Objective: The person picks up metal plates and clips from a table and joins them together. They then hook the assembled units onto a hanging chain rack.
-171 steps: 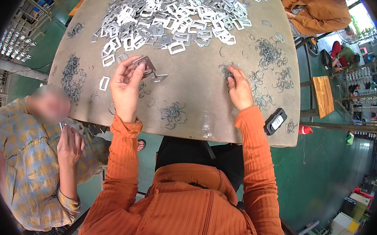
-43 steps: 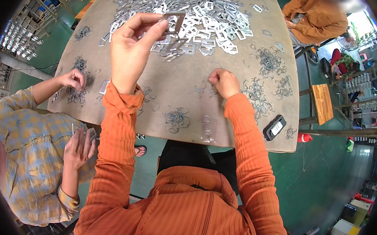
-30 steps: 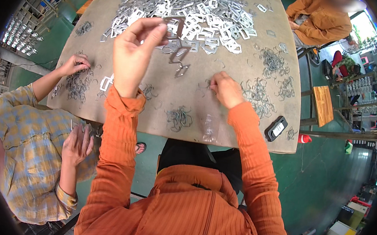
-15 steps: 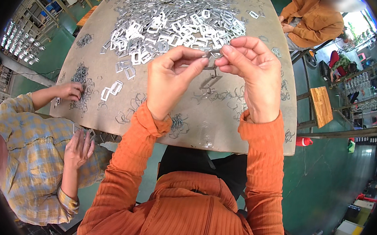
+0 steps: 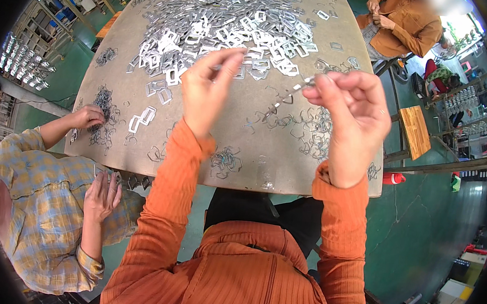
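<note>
From afar, I have the right hand point(image 5: 358, 123) pinching a chain of linked metal frames point(image 5: 285, 95) above the table point(image 5: 228, 123), which bears a heap of loose frames point(image 5: 224, 29) and piles of wire clips point(image 5: 226, 162). The left hand point(image 5: 204, 95) is blurred; I can't tell whether it is pinched together.

text: none legible | labels: none legible | numbers, signs: none legible
</note>
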### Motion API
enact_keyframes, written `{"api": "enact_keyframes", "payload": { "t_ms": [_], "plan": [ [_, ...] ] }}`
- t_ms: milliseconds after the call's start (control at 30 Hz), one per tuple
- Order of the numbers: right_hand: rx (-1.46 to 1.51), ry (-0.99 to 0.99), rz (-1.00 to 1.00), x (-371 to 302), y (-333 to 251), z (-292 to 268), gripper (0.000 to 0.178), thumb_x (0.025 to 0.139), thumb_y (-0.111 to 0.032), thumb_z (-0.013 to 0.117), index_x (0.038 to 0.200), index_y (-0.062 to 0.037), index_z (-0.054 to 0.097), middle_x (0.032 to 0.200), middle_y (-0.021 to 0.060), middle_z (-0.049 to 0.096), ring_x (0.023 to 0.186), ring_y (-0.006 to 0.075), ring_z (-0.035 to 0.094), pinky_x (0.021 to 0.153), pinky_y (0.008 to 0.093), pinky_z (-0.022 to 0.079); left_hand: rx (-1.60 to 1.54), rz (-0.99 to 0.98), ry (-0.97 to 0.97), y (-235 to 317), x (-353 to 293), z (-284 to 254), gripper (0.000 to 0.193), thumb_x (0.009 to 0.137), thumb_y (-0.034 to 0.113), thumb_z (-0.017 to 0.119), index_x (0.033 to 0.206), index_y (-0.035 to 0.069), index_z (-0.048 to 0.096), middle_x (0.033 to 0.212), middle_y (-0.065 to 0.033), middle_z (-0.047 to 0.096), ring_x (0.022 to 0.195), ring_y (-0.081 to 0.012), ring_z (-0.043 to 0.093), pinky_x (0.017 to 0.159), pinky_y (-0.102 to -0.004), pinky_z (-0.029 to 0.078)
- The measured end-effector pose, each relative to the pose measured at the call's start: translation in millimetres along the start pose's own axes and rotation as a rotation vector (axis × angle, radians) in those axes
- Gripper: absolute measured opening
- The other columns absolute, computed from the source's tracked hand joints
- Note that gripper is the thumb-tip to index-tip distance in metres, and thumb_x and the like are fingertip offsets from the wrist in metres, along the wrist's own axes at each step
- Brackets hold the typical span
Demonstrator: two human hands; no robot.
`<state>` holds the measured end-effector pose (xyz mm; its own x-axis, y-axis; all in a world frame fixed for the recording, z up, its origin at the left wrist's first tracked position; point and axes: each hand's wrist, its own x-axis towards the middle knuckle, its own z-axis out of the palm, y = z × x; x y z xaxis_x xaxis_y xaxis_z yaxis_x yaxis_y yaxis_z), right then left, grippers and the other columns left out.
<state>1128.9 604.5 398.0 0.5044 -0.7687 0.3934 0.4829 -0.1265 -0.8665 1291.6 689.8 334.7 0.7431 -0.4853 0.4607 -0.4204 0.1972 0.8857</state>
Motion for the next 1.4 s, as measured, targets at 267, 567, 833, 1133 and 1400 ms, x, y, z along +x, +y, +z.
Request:
{"api": "enact_keyframes", "payload": {
  "t_ms": [267, 567, 833, 1133, 1400],
  "plan": [
    [-0.111, 0.045, -0.033, -39.1, -51.5, -28.8, 0.02, 0.076, 0.011, 0.061, 0.083, 0.0006, 0.046, 0.082, 0.0121, 0.057, 0.068, 0.0185, 0.062, 0.062, 0.0296, 0.054, 0.841, 0.159, -0.204, -172.1, 29.9, -18.0, 0.02, 0.08, 0.017, 0.063, 0.097, 0.007, 0.067, 0.094, -0.0076, 0.066, 0.086, -0.0273, 0.06, 0.076, -0.0372, 0.048],
    [-0.152, -0.03, 0.086, -112.9, -73.6, -78.8, 0.021, 0.075, 0.013, 0.061, 0.08, 0.0022, 0.045, 0.083, 0.0183, 0.057, 0.068, 0.0221, 0.063, 0.063, 0.0345, 0.057, 1.181, 0.147, -0.559, -184.0, 40.9, 1.9, 0.03, 0.083, 0.03, 0.06, 0.107, 0.014, 0.063, 0.1, -0.0053, 0.064, 0.097, -0.0249, 0.055, 0.079, -0.0373, 0.049],
    [-0.398, 0.0, 0.064, -166.0, -37.3, -110.5, 0.018, 0.073, 0.014, 0.064, 0.077, 0.0008, 0.051, 0.084, 0.0165, 0.061, 0.073, 0.0188, 0.064, 0.063, 0.0282, 0.054, 0.737, 0.301, -0.358, -167.6, 19.9, -1.1, 0.018, 0.083, 0.019, 0.062, 0.095, 0.007, 0.067, 0.088, -0.0095, 0.066, 0.068, -0.0248, 0.06, 0.066, -0.0312, 0.049],
    [-0.55, 0.056, 0.023, -187.7, 3.5, -124.2, 0.02, 0.072, 0.013, 0.064, 0.075, -0.0007, 0.05, 0.082, 0.0133, 0.063, 0.07, 0.0169, 0.063, 0.062, 0.0265, 0.053, -0.295, -0.647, -0.6, 23.7, -137.1, 54.3, 0.011, 0.082, -0.001, 0.061, 0.092, -0.003, 0.057, 0.08, -0.0046, 0.062, 0.074, -0.0101, 0.061, 0.066, -0.0219, 0.051],
    [-0.542, 0.095, 0.063, -185.7, 12.9, -122.6, 0.019, 0.072, 0.012, 0.064, 0.075, -0.0013, 0.05, 0.081, 0.0119, 0.063, 0.069, 0.0168, 0.062, 0.062, 0.0263, 0.052, -0.282, -0.601, -0.679, 48.1, -151.7, 57.5, 0.012, 0.081, -0.006, 0.06, 0.092, -0.004, 0.057, 0.086, -0.0076, 0.062, 0.078, -0.0132, 0.063, 0.072, -0.0244, 0.053]
  ]
}}
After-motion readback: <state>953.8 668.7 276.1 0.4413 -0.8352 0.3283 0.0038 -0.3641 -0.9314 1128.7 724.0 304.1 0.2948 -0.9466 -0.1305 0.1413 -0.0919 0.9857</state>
